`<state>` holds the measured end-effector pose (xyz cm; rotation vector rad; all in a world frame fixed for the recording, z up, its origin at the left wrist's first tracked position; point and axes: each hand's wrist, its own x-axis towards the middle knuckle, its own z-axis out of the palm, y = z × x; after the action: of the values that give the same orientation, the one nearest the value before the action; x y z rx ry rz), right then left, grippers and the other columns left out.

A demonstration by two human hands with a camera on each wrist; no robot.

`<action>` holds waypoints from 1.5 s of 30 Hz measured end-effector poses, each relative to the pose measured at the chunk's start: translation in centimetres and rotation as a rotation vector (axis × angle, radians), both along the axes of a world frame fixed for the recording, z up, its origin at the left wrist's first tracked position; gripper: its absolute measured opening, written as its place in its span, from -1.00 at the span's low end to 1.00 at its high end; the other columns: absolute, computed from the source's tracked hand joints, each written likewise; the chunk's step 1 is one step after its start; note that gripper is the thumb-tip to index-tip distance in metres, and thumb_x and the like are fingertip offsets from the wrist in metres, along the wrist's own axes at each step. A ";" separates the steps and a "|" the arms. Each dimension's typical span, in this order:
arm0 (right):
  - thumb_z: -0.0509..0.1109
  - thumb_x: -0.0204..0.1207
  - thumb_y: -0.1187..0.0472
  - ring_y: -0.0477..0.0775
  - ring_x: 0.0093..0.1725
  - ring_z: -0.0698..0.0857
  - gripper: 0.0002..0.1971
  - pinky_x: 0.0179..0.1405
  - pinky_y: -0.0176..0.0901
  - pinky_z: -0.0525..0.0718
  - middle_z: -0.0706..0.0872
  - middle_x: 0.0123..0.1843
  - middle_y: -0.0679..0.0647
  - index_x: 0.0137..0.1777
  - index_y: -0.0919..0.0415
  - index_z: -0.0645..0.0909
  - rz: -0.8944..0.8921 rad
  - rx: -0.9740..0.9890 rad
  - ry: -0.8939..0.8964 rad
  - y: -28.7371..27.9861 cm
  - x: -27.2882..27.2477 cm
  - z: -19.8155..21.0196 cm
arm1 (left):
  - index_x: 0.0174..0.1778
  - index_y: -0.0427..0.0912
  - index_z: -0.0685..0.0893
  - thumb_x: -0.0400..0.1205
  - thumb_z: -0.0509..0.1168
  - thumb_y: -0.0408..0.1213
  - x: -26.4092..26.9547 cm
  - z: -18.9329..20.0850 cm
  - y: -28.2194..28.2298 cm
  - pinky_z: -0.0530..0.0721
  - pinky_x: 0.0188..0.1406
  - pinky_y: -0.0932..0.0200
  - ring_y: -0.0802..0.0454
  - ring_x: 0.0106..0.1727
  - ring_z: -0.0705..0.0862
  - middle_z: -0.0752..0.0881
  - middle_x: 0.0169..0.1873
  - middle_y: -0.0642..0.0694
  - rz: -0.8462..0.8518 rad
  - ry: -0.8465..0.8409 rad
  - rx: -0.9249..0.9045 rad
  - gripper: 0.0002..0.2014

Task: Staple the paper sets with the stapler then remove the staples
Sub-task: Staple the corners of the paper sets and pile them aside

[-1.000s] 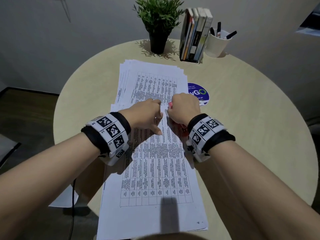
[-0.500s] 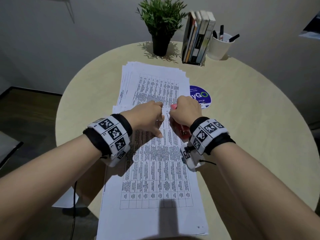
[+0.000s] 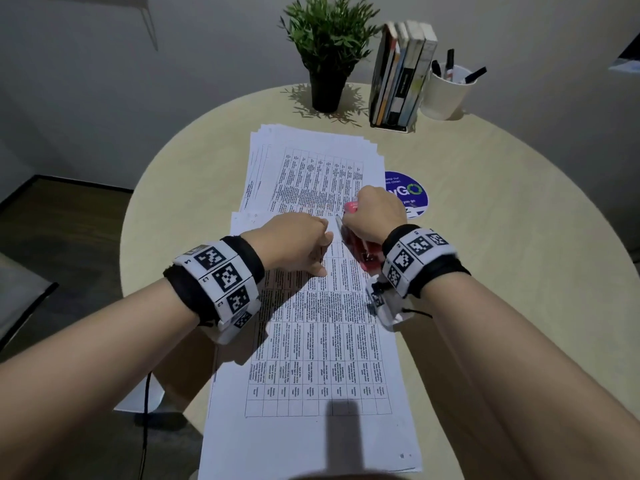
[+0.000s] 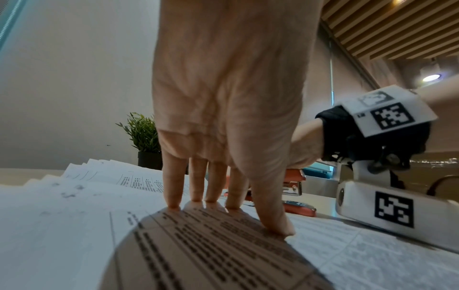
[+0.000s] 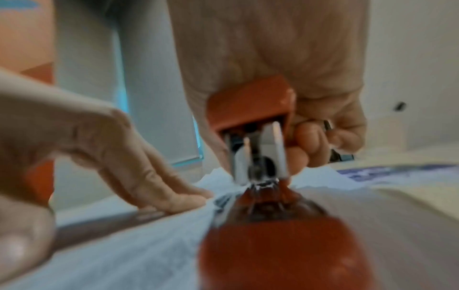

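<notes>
A near paper set (image 3: 311, 358) printed with a table lies on the round table, its top edge overlapping a fanned stack of more sets (image 3: 318, 168) behind. My left hand (image 3: 294, 242) presses straight fingers (image 4: 216, 188) and thumb on the near set's top (image 4: 211, 235). My right hand (image 3: 372, 216) grips a red stapler (image 3: 360, 251), whose top arm (image 5: 250, 104) is swung up from its base (image 5: 283, 245). The stapler's base (image 4: 295, 207) rests on the paper just right of my left fingers. The front of the stapler is hidden under my right hand.
A potted plant (image 3: 327, 50), a rack of books (image 3: 401, 74) and a white cup of pens (image 3: 446, 90) stand at the table's far edge. A blue round sticker (image 3: 410, 192) lies right of the papers. The table (image 3: 502, 254) ends close on both sides.
My right hand has lifted and shifted slightly away from me with the stapler, raising its top arm. My left hand stays pressed on the paper.
</notes>
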<state>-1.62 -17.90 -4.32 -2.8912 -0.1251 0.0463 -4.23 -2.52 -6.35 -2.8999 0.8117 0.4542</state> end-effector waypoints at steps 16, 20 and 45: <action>0.40 0.38 0.06 0.14 -0.50 0.63 -0.70 -0.39 0.05 0.66 0.68 -0.52 0.26 -0.43 0.28 0.66 -0.351 0.637 -0.009 -7.0 0.7 1.2 | 0.22 -0.17 0.51 0.21 0.65 0.07 2.1 2.9 2.0 0.63 0.00 0.03 -0.08 0.11 0.59 0.58 0.11 -0.05 0.397 0.096 -0.158 -0.25; 0.48 0.38 0.03 0.11 -0.50 0.57 -0.65 -0.37 -0.02 0.54 0.58 -0.57 0.09 -0.43 0.32 0.67 -0.405 0.738 -0.088 -10.4 0.4 2.2 | -0.26 -0.15 0.66 0.41 0.58 -0.18 2.1 2.8 1.8 0.53 -0.37 0.26 -0.05 -0.18 0.68 0.68 -0.29 0.02 0.390 0.225 -0.219 -0.77; 0.47 0.55 0.21 -0.09 -0.67 0.61 -0.71 -0.68 -0.39 0.51 0.58 -0.72 0.07 -0.29 0.44 0.66 -0.575 0.960 -0.075 -17.8 -0.8 1.2 | 0.48 -0.14 0.45 0.60 0.35 -0.32 10.2 1.9 -14.7 0.28 0.54 -0.15 -0.09 0.44 0.47 0.52 0.40 -0.12 0.222 -0.153 -0.615 -0.50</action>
<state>-2.41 -35.74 -3.09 -1.8762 0.5249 -0.1764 5.99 -17.18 -4.49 -3.5523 0.7060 -0.0209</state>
